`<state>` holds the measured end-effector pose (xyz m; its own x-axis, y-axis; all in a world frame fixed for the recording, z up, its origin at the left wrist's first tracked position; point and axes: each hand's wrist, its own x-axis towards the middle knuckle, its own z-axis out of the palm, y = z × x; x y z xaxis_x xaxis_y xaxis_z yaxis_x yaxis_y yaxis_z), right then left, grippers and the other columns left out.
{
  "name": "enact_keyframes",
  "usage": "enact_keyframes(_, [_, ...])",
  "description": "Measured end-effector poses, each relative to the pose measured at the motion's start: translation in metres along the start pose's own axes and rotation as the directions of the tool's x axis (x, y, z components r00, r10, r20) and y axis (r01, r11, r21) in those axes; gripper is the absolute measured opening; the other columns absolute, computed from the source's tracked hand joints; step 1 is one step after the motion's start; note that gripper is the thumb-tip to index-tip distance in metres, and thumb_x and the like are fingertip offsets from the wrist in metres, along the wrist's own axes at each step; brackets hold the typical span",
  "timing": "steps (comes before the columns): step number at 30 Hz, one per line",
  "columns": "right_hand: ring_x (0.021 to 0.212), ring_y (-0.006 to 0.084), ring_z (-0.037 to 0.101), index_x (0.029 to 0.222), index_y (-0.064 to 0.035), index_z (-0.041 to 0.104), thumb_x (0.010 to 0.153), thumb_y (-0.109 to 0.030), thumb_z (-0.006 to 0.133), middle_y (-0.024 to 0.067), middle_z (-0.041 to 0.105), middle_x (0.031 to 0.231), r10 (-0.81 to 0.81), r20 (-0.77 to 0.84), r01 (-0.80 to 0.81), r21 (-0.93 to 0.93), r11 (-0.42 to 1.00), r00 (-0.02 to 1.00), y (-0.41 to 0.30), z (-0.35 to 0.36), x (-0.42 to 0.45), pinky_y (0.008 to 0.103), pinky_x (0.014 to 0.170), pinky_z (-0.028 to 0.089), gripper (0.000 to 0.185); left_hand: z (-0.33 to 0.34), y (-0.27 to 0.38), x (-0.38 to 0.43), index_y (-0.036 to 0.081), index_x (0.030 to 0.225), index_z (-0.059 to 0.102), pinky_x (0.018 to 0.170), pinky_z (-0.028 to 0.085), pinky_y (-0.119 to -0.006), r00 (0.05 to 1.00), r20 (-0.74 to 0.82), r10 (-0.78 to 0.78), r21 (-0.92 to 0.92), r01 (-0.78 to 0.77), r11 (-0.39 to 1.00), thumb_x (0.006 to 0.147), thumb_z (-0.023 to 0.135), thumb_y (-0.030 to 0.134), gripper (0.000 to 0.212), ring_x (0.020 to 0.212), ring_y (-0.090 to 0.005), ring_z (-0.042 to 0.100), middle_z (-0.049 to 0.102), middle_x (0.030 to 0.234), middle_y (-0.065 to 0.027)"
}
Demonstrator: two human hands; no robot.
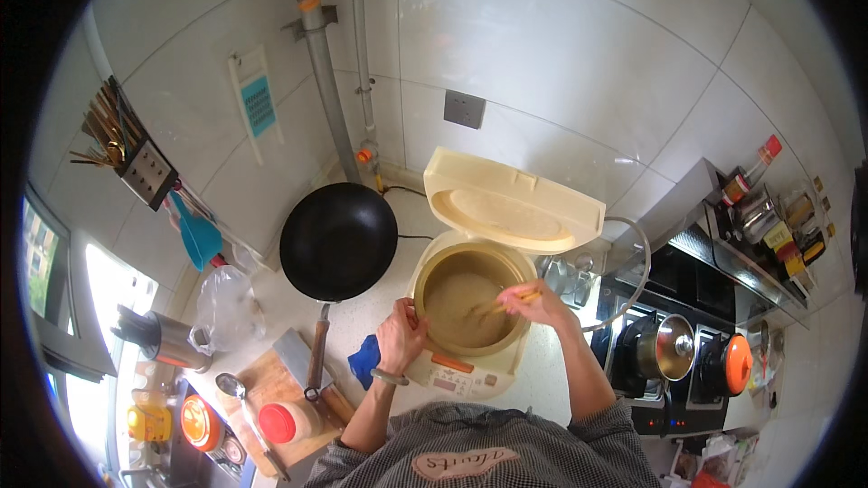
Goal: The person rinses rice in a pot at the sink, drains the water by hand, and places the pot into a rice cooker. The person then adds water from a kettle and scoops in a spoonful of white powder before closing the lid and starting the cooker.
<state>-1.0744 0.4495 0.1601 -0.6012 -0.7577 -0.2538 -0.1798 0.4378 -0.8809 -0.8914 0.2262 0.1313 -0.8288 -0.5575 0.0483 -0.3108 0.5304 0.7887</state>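
A cream-coloured rice cooker [471,383] stands before me with its lid [515,200] raised. Its inner pot [428,278] holds a cloudy, pale liquid; whatever lies beneath the surface cannot be made out. My right hand [539,305] grips wooden chopsticks [495,306], whose far ends reach down into the pot. At the left side of the pot's rim, my left hand [402,335] rests with its fingers curled at the edge. A blue cloth [365,360] lies on the counter just beside my left wrist.
A black wok [339,240] sits back left. Near left, a wooden cutting board [305,451] bears a cleaver [298,356], a ladle [232,386] and a red-lidded jar [278,422]. At right, a gas stove [685,407] carries a steel pan [671,347] and an orange-lidded pot [738,364].
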Motion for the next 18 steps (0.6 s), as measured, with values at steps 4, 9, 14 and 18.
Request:
enact_keyframes(4, [0.079, 0.0175, 0.067, 0.104, -0.0074, 0.070, 0.092, -0.021, 0.060, 0.0075, 0.071, 0.097, -0.379, -0.020, 0.364, -0.233, 0.902, 0.925, 0.002, 0.037, 0.014, 0.0295, 0.067, 0.054, 0.021, 0.003, -0.005, 0.001, 0.003, 0.105, 0.053, 0.060, 0.049, -0.038, 1.000, -0.017, 0.014, 0.014, -0.014, 1.000, 0.077, 0.069, 0.018, 0.035, 0.063, -0.0257, 0.063, 0.063, 0.070, -0.0072])
enact_keyframes(9, [0.082, 0.0198, 0.066, 0.105, -0.0070, 0.069, 0.091, -0.022, 0.061, 0.0096, 0.070, 0.099, 0.171, 0.181, -0.160, -0.074, 0.984, 0.968, -0.030, 0.008, -0.007, 0.0301, 0.077, 0.054, 0.022, -0.002, -0.003, -0.001, 0.003, 0.104, 0.053, 0.059, 0.049, -0.038, 0.999, -0.018, -0.029, -0.003, 0.029, 1.000, 0.077, 0.069, 0.019, 0.035, 0.062, -0.0260, 0.063, 0.063, 0.070, -0.0069])
enact_keyframes(14, [0.093, 0.0191, 0.064, 0.105, -0.0115, 0.069, 0.092, -0.025, 0.060, 0.0093, 0.067, 0.104, -0.314, -0.043, 0.283, -0.328, 0.901, 0.949, 0.004, 0.020, 0.003, 0.0297, 0.079, 0.053, 0.022, 0.002, -0.001, 0.001, 0.003, 0.104, 0.053, 0.060, 0.049, -0.039, 1.000, -0.005, -0.006, 0.003, 0.006, 1.000, 0.077, 0.069, 0.019, 0.035, 0.062, -0.0260, 0.063, 0.063, 0.069, -0.0068])
enact_keyframes(18, [0.086, 0.0216, 0.065, 0.103, -0.0110, 0.070, 0.090, -0.022, 0.062, 0.0082, 0.068, 0.098, -0.089, 0.013, 0.090, -0.157, 0.984, 0.996, -0.025, 0.015, -0.009, 0.0320, 0.078, 0.052, 0.019, -0.003, -0.003, -0.002, 0.002, 0.104, 0.052, 0.059, 0.049, -0.039, 1.000, -0.018, -0.011, -0.030, 0.011, 1.000, 0.077, 0.069, 0.019, 0.036, 0.062, -0.0264, 0.063, 0.063, 0.069, -0.0072])
